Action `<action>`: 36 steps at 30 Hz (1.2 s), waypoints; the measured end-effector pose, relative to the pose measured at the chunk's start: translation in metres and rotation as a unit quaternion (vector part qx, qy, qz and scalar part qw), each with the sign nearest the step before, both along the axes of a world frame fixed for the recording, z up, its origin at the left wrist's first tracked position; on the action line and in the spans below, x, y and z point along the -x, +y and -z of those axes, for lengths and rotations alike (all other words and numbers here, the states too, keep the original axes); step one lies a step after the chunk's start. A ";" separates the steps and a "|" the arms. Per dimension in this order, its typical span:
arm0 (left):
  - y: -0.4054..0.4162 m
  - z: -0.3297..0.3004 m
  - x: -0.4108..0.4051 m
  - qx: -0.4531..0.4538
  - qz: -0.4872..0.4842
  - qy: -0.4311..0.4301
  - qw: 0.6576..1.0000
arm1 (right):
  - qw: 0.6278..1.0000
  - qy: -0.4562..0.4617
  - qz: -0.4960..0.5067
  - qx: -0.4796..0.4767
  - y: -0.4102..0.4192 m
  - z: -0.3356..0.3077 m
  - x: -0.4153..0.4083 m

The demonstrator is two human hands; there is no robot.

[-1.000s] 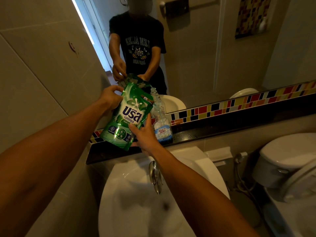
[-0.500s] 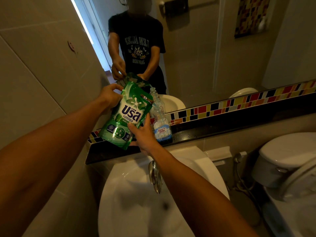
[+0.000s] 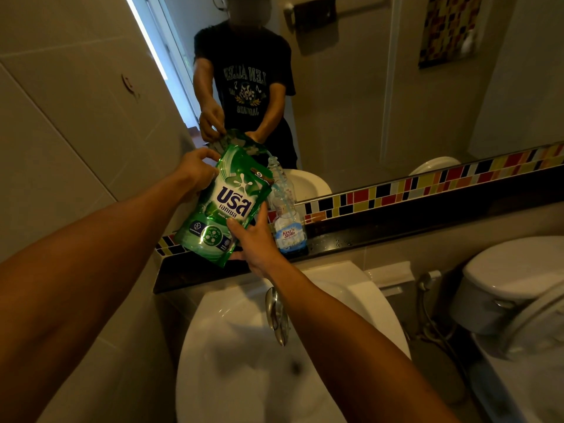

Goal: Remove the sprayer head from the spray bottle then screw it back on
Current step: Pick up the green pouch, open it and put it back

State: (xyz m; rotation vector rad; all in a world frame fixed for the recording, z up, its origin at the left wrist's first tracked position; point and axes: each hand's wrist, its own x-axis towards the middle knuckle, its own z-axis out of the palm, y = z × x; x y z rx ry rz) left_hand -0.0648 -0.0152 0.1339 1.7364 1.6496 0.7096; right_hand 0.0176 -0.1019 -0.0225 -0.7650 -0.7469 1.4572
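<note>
A green refill bag (image 3: 224,206) is gripped at its top by the left hand (image 3: 195,170) and at its bottom by the right hand (image 3: 254,242), beside a clear bottle (image 3: 288,227) on the bench (image 3: 396,228)

Bottle (image 3: 288,227) left side behind green pouch (image 3: 224,206), toilet (image 3: 518,288) cut off right

Spray bottle (image 3: 287,221): clear plastic, blue-and-white label, upright on the dark ledge, neck open with no sprayer head fitted. Stands just right of the right hand's (image 3: 254,239) grip on the pouch, partly hidden behind it.
</note>
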 end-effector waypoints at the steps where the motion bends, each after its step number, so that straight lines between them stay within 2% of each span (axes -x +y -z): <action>1: 0.000 0.000 0.000 0.000 0.000 0.000 1.000 | 1.000 0.000 0.000 0.000 0.000 0.000 0.000; 36: 0.000 -0.008 -0.001 -0.004 -0.006 0.008 1.000 | 1.000 0.012 -0.004 0.001 0.003 -0.002 0.005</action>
